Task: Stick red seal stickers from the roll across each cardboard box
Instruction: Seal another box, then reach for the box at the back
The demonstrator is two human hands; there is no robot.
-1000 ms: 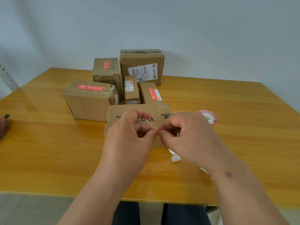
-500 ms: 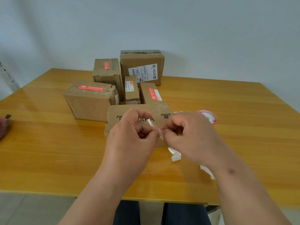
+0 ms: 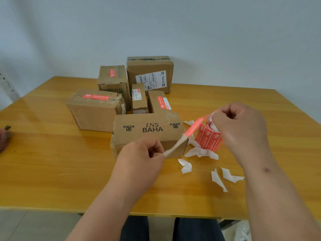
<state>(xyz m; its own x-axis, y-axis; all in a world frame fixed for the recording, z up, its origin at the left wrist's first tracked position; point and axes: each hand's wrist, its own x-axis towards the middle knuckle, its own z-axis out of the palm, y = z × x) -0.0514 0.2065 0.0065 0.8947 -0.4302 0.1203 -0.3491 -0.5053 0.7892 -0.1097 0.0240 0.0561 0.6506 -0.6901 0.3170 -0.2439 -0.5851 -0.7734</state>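
My left hand [image 3: 140, 157] pinches backing [image 3: 173, 147], right hand [image 3: 238, 126] pinches sticker [image 3: 195, 125], peeling apart to free adhesive for near box [image 3: 147, 134].

Six cardboard boxes [image 3: 147, 134], one sticker roll [image 3: 209, 140], two hands [image 3: 140, 157].

We pinch a red sticker [image 3: 195, 126] in our right hand [image 3: 240, 126] and its backing strip [image 3: 175, 146] in our left hand [image 3: 142, 159], above the nearest box [image 3: 147, 134]; the roll [image 3: 209, 138] stands just beside it.
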